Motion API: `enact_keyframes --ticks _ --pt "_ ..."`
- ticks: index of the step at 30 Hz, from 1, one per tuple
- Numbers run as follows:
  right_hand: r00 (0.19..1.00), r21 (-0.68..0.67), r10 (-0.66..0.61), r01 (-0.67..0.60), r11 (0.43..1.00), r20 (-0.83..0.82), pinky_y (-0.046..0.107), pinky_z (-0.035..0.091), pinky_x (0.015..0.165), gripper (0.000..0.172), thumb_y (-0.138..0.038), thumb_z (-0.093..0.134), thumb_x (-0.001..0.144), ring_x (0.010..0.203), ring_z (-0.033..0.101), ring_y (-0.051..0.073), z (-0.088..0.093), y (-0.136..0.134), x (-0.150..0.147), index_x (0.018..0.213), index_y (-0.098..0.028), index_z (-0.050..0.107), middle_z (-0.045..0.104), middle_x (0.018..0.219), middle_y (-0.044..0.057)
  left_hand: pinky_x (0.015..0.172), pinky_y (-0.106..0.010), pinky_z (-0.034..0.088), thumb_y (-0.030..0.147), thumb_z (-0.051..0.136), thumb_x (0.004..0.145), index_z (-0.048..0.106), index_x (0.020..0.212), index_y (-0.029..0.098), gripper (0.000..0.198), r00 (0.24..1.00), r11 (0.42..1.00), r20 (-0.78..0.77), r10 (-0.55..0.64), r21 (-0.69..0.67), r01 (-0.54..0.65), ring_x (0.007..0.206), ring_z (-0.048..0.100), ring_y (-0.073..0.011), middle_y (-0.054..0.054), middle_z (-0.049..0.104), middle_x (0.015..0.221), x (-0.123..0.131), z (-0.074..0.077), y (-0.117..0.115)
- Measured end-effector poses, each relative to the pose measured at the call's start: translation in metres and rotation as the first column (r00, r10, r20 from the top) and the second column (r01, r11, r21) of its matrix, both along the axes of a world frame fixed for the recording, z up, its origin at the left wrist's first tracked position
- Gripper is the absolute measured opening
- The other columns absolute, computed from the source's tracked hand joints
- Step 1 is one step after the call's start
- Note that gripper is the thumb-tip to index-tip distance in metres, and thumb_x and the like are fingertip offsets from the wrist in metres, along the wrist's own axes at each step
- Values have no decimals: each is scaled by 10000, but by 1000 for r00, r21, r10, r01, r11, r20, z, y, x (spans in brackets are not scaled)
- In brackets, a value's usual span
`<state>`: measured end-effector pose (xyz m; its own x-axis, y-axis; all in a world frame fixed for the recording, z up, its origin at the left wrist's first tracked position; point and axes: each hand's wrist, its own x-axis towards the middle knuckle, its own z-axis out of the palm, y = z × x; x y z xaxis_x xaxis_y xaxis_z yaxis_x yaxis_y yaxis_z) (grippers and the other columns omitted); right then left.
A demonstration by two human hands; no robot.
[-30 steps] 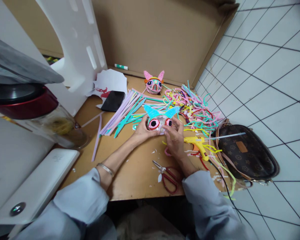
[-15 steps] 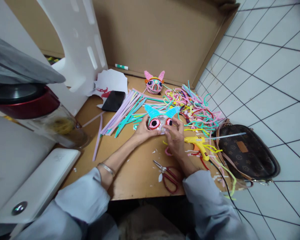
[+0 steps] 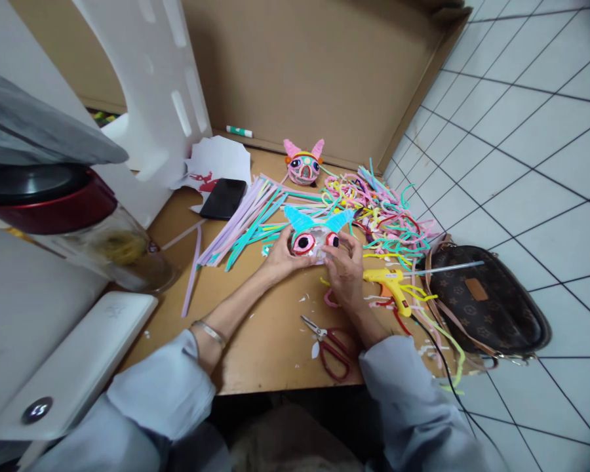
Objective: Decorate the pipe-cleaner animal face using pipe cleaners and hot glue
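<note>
Yellow glue gun [image 3: 391,280] and red scissors [image 3: 322,334] lie near both hands [image 3: 281,257] [image 3: 346,270] gripping blue-eared figure [image 3: 303,243].

No readable text, device display [image 3: 37,410] unclear

single head-worn view | from above | facing forward, down | table [image 3: 268,354] near

Tabletop [image 3: 260,347] with scissors [image 3: 322,333], glue gun [image 3: 392,280], pipe cleaners [image 3: 243,219]
</note>
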<state>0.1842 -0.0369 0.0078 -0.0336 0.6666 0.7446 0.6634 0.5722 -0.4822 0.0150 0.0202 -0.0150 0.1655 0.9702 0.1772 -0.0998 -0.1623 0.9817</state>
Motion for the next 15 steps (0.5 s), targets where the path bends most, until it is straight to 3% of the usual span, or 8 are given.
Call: enact_keyframes --ticks 15 --pt "1000 47 -20 19 999 15 473 552 1017 233 -177 576 923 1179 588 229 1 0 -1 1074 -258 735 532 1234 91 1045 -481 490 416 941 498 514 1365 207 988 999 1000 -30 -20 2 20 1138 624 -302 -84 670 1209 0 1 0"
